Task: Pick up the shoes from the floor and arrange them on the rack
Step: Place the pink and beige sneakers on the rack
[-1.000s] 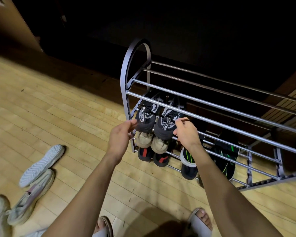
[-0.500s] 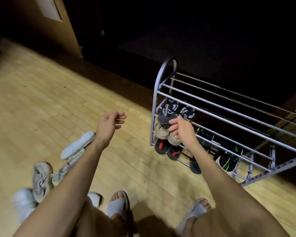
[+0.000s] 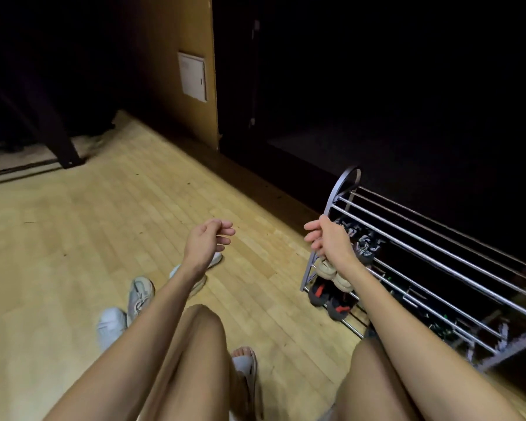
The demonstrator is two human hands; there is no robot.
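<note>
Head view: both hands empty; grey shoes [image 3: 140, 294] below left grip [image 3: 205, 243].

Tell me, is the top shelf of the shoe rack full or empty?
Empty. The top shelf shows only bare bars; the shoes sit on the shelves below.

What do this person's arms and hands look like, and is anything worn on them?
Both arms are bare from wrist to frame edge: no sleeves, gloves, watch or rings visible on the left hand or right hand. Lower down, a pale open-toed slipper covers one foot.
</note>
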